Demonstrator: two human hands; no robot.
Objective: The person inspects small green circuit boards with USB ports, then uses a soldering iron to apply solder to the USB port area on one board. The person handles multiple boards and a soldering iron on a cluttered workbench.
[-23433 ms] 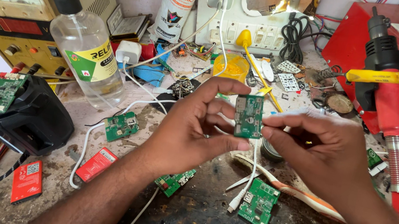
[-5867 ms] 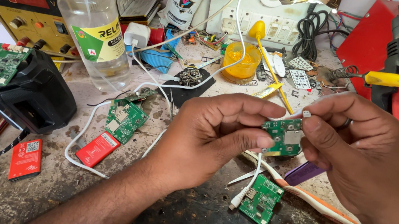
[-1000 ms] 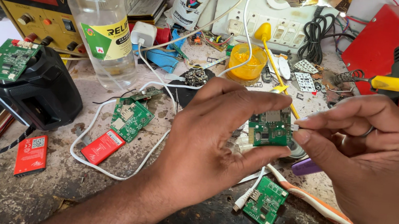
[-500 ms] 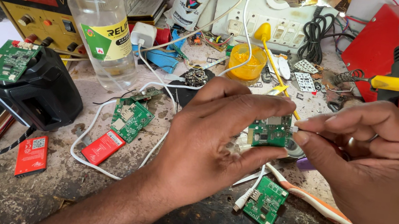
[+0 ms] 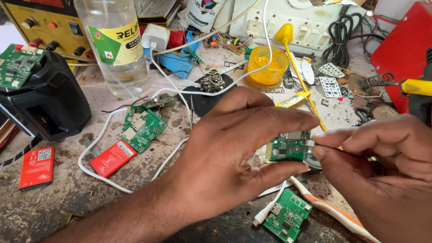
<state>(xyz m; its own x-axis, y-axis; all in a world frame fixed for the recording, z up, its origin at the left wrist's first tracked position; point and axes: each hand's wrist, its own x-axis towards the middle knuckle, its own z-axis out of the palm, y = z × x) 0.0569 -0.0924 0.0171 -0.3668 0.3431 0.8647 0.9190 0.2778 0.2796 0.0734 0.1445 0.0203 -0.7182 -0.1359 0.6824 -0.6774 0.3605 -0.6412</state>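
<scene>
Fingers are hiding the board's [image 5: 288,146] edges; both hands, left [image 5: 234,153] and right [image 5: 392,178], are pinching it, long axis level.

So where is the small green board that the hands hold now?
In the head view, the green board is right of centre, pinched between the left hand and the right hand, above another board on the bench.

Small green circuit board [image 5: 288,146] half hidden between both hands' fingers [image 5: 263,117], its components too tiny to tell.
</scene>
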